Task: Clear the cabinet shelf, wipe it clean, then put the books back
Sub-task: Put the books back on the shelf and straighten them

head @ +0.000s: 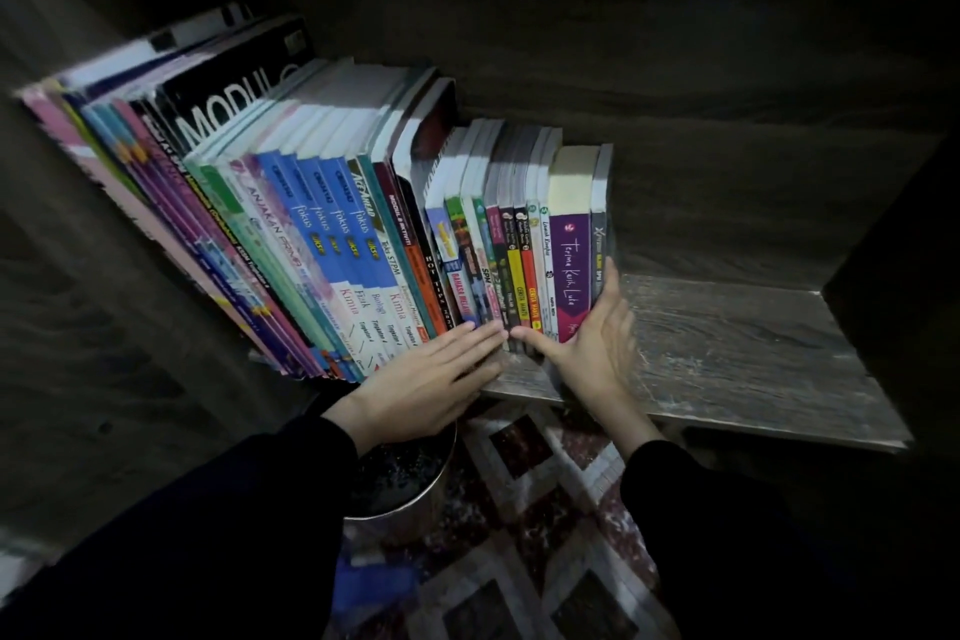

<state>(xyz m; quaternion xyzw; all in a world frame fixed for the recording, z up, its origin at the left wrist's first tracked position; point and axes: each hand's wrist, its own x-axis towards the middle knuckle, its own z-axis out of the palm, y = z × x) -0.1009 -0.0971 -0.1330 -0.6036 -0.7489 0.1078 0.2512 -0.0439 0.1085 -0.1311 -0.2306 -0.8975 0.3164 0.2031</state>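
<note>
Row of books point(332, 234) on the shelf point(727, 343): left hand point(421, 379) flat, fingers straight on the row's lower spines; right hand point(587, 343) open against the row's rightmost book; leftmost titles blurred

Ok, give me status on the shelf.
Hands open: left hand flat on the spines, right hand bracing the row's right end. Books on the shelf, leaning left. Metal bucket below, not in the way.
</note>
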